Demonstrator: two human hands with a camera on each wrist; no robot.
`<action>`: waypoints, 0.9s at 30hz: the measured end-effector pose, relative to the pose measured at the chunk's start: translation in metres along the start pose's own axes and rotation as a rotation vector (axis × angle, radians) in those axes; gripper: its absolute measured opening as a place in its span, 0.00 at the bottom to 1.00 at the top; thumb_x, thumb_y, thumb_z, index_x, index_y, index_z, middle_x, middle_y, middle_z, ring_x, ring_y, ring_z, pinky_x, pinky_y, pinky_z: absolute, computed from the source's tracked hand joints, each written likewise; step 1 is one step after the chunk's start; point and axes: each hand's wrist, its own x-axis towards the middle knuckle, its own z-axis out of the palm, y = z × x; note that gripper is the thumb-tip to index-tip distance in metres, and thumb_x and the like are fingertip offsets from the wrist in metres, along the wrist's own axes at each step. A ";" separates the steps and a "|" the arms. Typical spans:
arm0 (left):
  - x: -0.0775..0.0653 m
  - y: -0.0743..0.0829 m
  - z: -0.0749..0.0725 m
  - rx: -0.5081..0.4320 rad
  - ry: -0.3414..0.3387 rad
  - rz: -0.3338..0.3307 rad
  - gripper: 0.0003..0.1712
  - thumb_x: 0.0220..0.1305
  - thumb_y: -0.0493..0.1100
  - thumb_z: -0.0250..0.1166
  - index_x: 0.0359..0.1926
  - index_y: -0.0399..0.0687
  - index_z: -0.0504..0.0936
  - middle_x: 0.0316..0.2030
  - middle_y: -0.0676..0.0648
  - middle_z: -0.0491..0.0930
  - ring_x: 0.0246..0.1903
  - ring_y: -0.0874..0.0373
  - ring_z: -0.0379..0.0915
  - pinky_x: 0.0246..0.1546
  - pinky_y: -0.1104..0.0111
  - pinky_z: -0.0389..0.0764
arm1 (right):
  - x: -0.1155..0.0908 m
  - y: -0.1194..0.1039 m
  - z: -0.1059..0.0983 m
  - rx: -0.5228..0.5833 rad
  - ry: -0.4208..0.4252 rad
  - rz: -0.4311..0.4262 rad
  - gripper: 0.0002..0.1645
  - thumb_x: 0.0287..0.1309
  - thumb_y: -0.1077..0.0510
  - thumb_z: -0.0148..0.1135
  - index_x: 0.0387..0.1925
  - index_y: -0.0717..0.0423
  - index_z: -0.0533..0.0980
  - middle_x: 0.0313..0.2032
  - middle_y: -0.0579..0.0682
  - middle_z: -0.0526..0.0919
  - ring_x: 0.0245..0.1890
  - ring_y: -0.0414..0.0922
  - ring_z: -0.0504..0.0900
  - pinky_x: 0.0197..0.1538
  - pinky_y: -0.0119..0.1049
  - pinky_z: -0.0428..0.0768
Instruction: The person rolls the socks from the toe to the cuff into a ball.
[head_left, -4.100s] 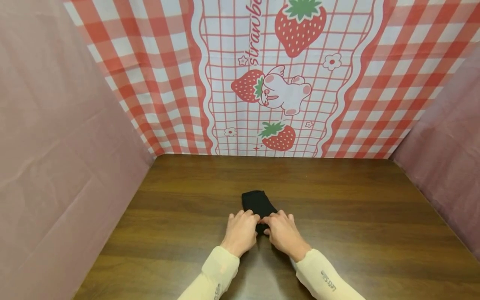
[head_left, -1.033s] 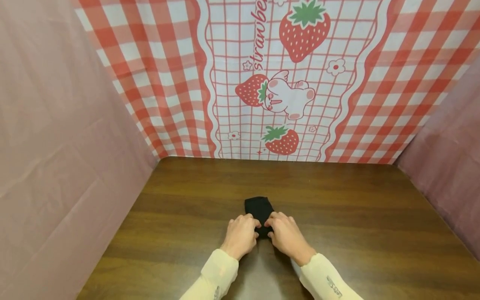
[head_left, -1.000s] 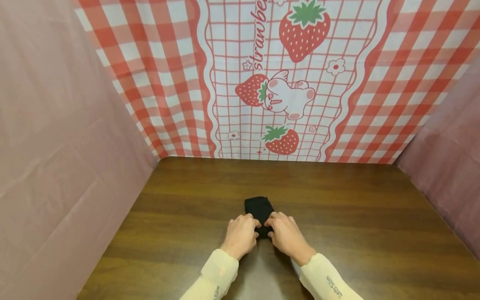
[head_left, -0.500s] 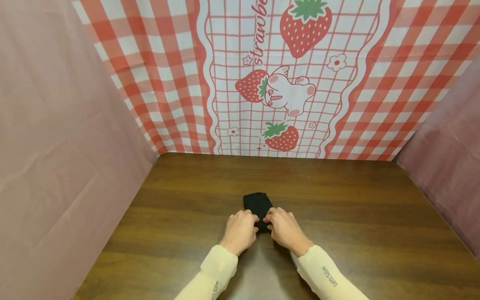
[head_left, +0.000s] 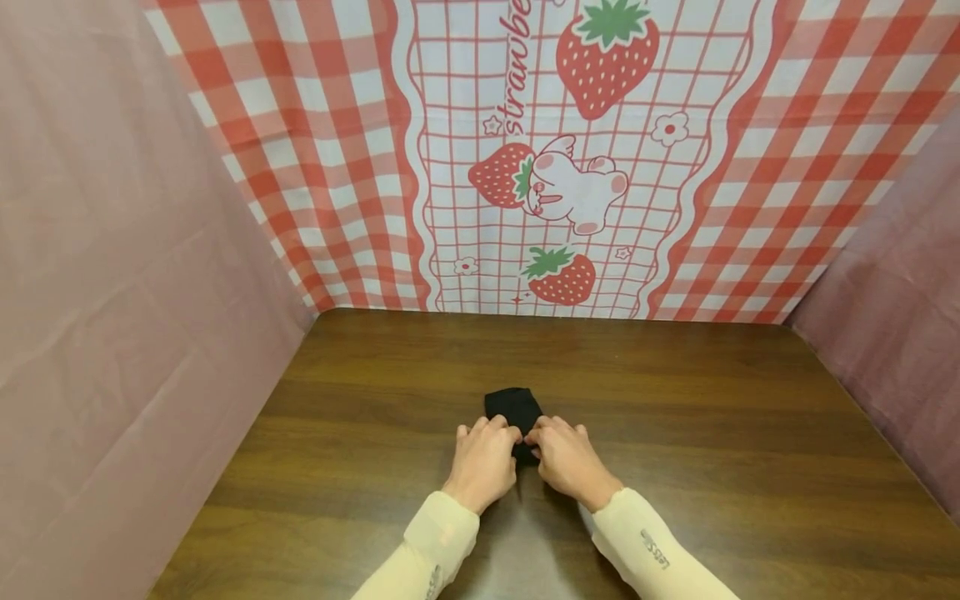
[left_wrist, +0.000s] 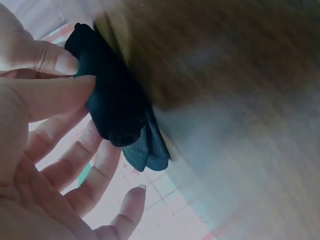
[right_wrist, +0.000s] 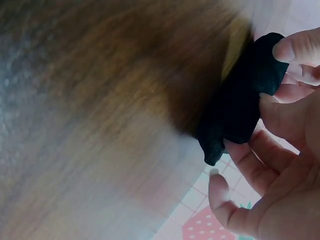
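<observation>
The left hand [head_left: 483,465] and right hand [head_left: 572,462] pinch the rolled near end of a black cloth [head_left: 513,406] between thumb and fingers; its flat part lies beyond them on the wooden table [head_left: 690,417].

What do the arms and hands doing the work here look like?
They are a person's: the left hand and right hand are bare. The left sleeve and right sleeve are long and pale yellow, looking bulky near the wrists, each with dark lettering on the forearm, too small to read with certainty.
</observation>
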 end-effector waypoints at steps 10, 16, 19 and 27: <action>-0.002 0.003 0.003 0.012 0.013 -0.040 0.10 0.50 0.37 0.73 0.35 0.54 0.86 0.34 0.53 0.80 0.35 0.55 0.76 0.30 0.61 0.68 | -0.001 -0.001 -0.001 -0.005 -0.011 0.029 0.09 0.54 0.68 0.66 0.36 0.54 0.85 0.31 0.45 0.82 0.35 0.48 0.79 0.35 0.46 0.64; -0.005 0.004 0.003 0.013 0.021 -0.044 0.10 0.49 0.37 0.74 0.34 0.54 0.86 0.33 0.53 0.80 0.33 0.55 0.76 0.29 0.62 0.68 | -0.004 0.002 -0.003 0.008 -0.031 0.009 0.13 0.52 0.63 0.72 0.42 0.55 0.86 0.40 0.50 0.86 0.41 0.53 0.81 0.38 0.48 0.65; -0.005 0.005 0.003 0.010 0.014 -0.047 0.10 0.50 0.37 0.74 0.35 0.53 0.87 0.33 0.51 0.81 0.34 0.54 0.76 0.30 0.61 0.69 | -0.005 0.002 -0.004 0.007 -0.034 -0.008 0.16 0.50 0.61 0.75 0.43 0.56 0.85 0.40 0.51 0.85 0.41 0.53 0.81 0.38 0.48 0.64; -0.010 0.006 0.000 0.010 -0.008 -0.062 0.08 0.53 0.39 0.73 0.36 0.53 0.87 0.33 0.51 0.80 0.34 0.54 0.76 0.30 0.61 0.67 | -0.004 0.004 0.001 -0.005 0.001 -0.101 0.12 0.50 0.63 0.75 0.39 0.58 0.85 0.35 0.48 0.78 0.39 0.51 0.79 0.38 0.49 0.71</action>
